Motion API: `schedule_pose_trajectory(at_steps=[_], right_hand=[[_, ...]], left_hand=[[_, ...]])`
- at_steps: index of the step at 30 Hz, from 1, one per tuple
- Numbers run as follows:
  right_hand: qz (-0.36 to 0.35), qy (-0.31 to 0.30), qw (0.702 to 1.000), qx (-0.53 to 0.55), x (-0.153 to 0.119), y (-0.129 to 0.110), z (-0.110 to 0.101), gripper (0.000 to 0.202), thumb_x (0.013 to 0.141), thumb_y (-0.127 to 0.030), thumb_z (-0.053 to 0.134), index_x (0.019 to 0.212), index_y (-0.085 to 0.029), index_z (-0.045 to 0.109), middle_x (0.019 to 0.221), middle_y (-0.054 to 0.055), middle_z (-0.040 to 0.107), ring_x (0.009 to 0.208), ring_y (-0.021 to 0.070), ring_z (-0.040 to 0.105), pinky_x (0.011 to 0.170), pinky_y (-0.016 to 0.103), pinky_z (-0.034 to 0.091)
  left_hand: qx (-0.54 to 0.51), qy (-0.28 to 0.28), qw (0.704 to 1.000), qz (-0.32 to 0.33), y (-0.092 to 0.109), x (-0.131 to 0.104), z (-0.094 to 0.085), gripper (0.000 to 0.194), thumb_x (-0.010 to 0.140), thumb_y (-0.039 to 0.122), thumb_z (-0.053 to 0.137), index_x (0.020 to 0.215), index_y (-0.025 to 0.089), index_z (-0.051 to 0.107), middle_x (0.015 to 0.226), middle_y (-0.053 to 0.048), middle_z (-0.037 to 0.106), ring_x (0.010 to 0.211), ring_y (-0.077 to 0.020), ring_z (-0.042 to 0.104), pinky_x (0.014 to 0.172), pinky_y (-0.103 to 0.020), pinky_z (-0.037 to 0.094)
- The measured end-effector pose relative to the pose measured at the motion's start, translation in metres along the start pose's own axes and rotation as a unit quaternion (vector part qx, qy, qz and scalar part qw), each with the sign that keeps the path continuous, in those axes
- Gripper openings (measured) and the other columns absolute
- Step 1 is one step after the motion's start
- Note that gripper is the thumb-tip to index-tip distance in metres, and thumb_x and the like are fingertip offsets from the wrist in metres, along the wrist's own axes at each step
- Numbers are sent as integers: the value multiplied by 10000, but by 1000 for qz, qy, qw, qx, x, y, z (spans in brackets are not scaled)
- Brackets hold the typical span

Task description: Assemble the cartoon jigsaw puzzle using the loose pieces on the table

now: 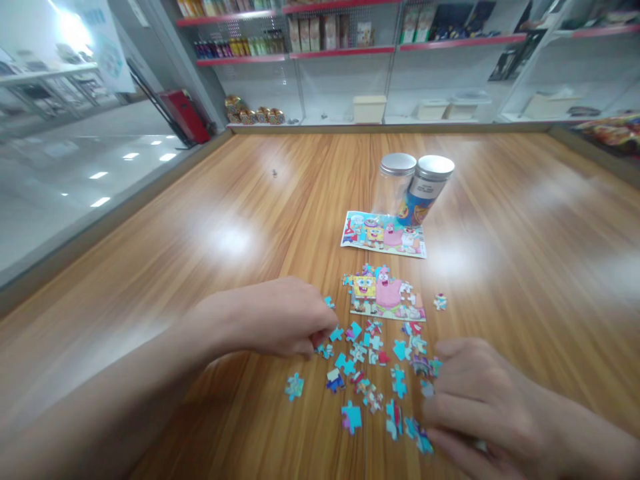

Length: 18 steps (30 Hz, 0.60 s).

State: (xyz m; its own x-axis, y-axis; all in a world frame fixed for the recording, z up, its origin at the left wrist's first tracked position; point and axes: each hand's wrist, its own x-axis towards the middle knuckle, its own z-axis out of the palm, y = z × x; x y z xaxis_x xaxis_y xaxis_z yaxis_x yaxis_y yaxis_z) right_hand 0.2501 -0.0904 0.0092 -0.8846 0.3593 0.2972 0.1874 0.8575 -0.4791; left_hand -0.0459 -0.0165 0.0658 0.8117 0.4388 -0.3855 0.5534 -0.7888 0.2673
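Note:
A partly joined jigsaw puzzle (387, 293) lies on the wooden table, showing a yellow square character and a pink one. Loose jigsaw pieces (351, 417), mostly light blue, are scattered below it. My left hand (285, 317) is closed at the left edge of these pieces, its fingertips curled down and partly hidden. Over the right side of the scatter, my right hand (483, 403) has its fingers bent together beside several pieces. Whatever either hand may hold is hidden. Above the puzzle lies a printed picture sheet (384, 235) with the same characters.
Behind the sheet stand a clear jar (393, 187) with a metal lid and a printed canister (425, 190). A single piece (440, 302) lies right of the puzzle. Beyond the wooden table (200, 200) are shelves (345, 50) with goods and a red object (185, 117).

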Motion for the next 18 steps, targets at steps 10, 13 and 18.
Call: schedule_pose_trajectory(at_steps=[10,13,18], right_hand=[[19,-89,996,-4,0,1,-3,92,855,-230,526,940,-211,499,706,-13,588,582,169,485,587,341,263],[23,-99,995,1,2,-2,-3,85,858,-194,522,939,-209,503,706,-11,586,581,169,486,590,341,271],[29,-98,995,-17,6,-10,-6,102,869,-115,504,881,-215,491,706,3,597,592,169,517,582,339,293]], left_hand=[[-30,25,999,-14,-9,7,3,156,748,259,868,764,244,714,661,40,709,614,-158,656,519,-269,286],[-47,32,998,9,-12,5,3,154,752,193,853,809,254,723,690,48,728,645,-157,676,532,-270,310],[-86,49,994,51,-13,2,2,199,742,100,817,808,268,731,705,60,743,669,-152,686,552,-276,353]])
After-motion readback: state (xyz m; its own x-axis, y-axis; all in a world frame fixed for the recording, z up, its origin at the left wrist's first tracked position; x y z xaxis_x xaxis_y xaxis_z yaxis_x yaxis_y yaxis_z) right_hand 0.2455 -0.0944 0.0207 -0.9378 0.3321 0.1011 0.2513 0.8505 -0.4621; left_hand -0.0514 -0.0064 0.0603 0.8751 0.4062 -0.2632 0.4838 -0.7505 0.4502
